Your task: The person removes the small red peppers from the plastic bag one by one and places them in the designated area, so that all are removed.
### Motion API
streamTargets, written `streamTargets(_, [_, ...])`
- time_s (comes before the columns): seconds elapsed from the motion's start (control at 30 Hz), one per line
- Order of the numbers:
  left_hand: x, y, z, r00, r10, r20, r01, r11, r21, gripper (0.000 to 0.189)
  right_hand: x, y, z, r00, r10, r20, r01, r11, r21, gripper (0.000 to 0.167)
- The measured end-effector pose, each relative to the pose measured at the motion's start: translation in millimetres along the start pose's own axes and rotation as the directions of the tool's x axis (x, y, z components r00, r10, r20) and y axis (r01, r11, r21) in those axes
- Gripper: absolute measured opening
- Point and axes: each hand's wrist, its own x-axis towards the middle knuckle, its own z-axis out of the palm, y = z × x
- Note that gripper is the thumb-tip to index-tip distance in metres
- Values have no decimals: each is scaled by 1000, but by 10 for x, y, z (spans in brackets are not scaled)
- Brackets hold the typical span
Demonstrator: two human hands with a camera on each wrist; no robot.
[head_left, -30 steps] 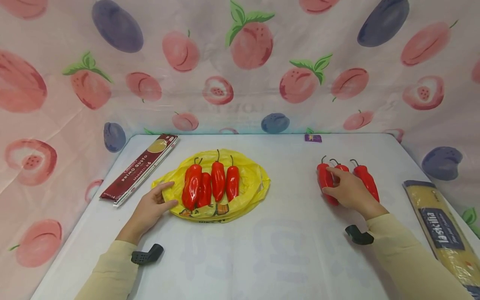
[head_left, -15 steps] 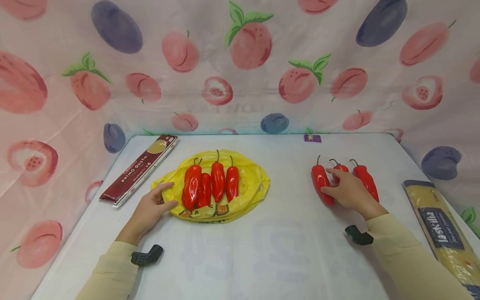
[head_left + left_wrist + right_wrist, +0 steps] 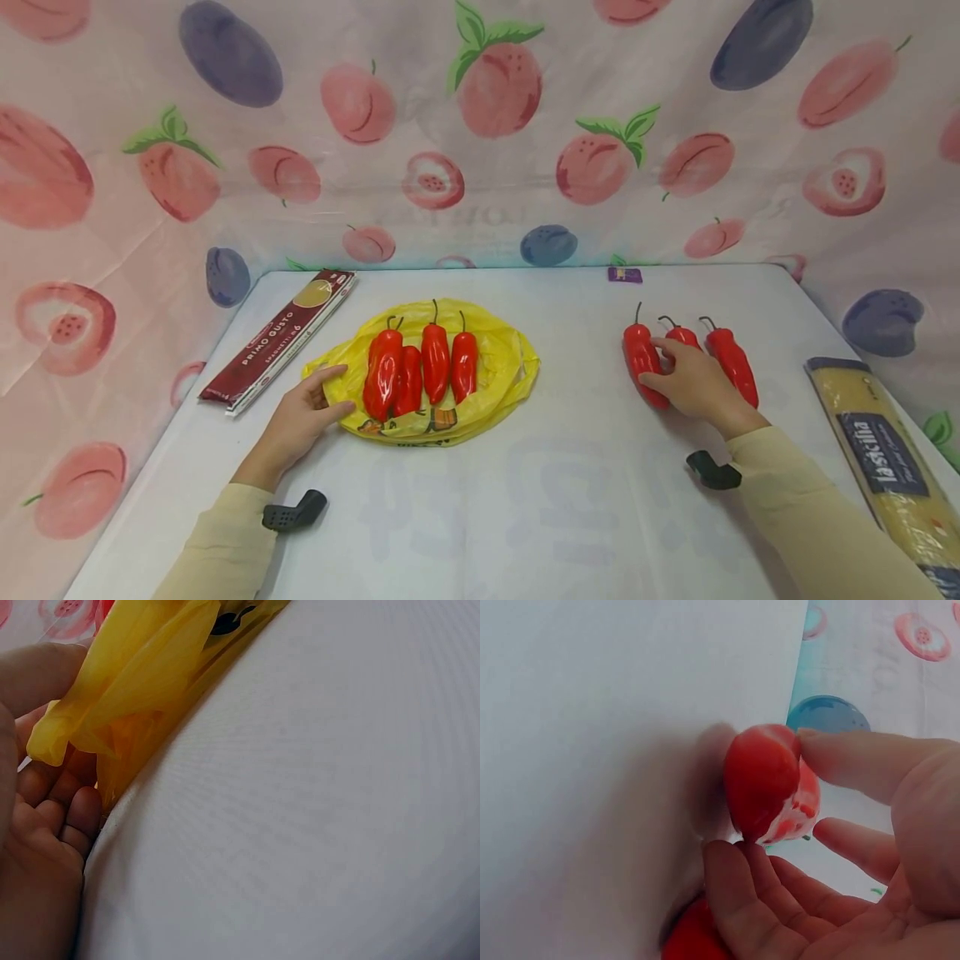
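My left hand (image 3: 300, 421) rests at the left edge of a yellow plastic bag (image 3: 510, 358), thumb and index finger spread apart. In the left wrist view, a fold of the bag (image 3: 142, 682) lies between the thumb and the loosely bent fingers. Several glossy red chili peppers (image 3: 435, 362) lie on the bag, stems pointing away. At the right, my right hand (image 3: 693, 383) pinches the leftmost of three red chili peppers (image 3: 641, 350). Its rounded end (image 3: 761, 776) shows between thumb and fingers in the right wrist view. The hand partly covers the middle pepper (image 3: 681, 335); the third pepper (image 3: 731, 362) lies beyond it.
A dark red spaghetti packet (image 3: 277, 342) lies at the left edge of the white table (image 3: 555, 500). Along the right edge is a yellow pasta packet (image 3: 881, 450). A small purple packet (image 3: 625, 275) lies near the back. Fruit-patterned cloth (image 3: 480, 200) encloses the table.
The leftmost pepper in my right hand has shifted slightly left, away from the middle one, and then a little toward the back. My left hand and the bag have stayed in place.
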Motion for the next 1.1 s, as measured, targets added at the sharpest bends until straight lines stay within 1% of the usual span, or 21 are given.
streamTargets(0.4, [1, 1, 3, 1000, 5, 0, -5, 1000, 3, 67, -15, 0, -37, 1000, 20, -8, -20, 1000, -18, 81])
streamTargets(0.5, [2, -1, 3, 1000, 5, 1, -5, 1000, 5, 67, -35, -18, -70, 1000, 14, -21, -14, 1000, -23, 81])
streamTargets(0.63, [1, 0, 0, 1000, 5, -1, -5, 1000, 1, 67, -66, -72, -143, 999, -17, -48, 15, 999, -36, 79])
streamTargets(0.73, [0, 0, -4, 1000, 2, -3, -2, 1000, -5, 68, -94, -161, -192, 997, -45, -57, 42, 998, -45, 79])
streamTargets(0.87, [0, -4, -8, 1000, -4, 0, 4, 1000, -10, 68, -128, -345, -201, 993, -99, -60, 97, 995, -39, 76])
streamTargets(1.0, [1, -6, -5, 1000, -2, 1, 2, 1000, -13, 68, -129, -581, -127, 987, -150, -60, 149, 989, -16, 73])
streamTargets(1.1, [2, -4, 2, 1000, 3, -2, -3, 1000, -16, 68, -91, -757, -22, 981, -186, -48, 187, 982, 20, 71])
